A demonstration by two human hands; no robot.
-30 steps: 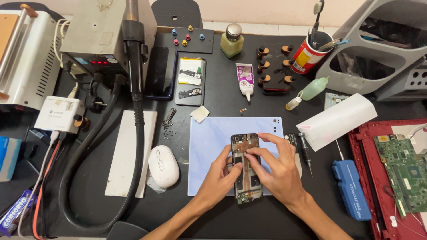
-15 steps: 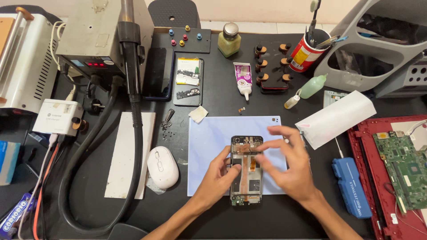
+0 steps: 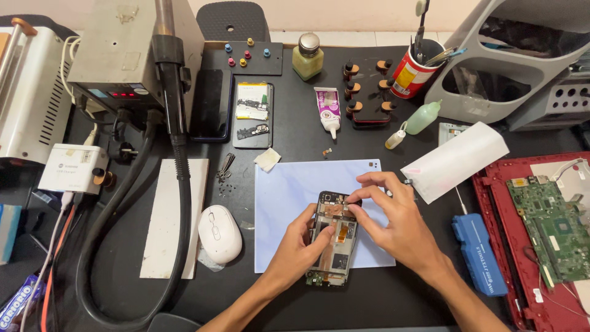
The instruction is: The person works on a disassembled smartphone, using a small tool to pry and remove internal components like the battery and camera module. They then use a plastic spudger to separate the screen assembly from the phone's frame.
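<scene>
Now both hands on opened phone [image 3: 332, 240]: left hand [image 3: 299, 249] steadies, right hand [image 3: 393, 218] pinches top.

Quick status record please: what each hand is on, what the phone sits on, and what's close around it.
left hand: grips the left edge of the opened phone, thumb on its inner parts
right hand: fingers pinch at the phone's top end
phone: back off, boards exposed, lying partly on the pale blue mat
left of mat: white mouse, loose screws
right of mat: blue case, red laptop shell with green board
behind: glue tube, red tool cup
</scene>
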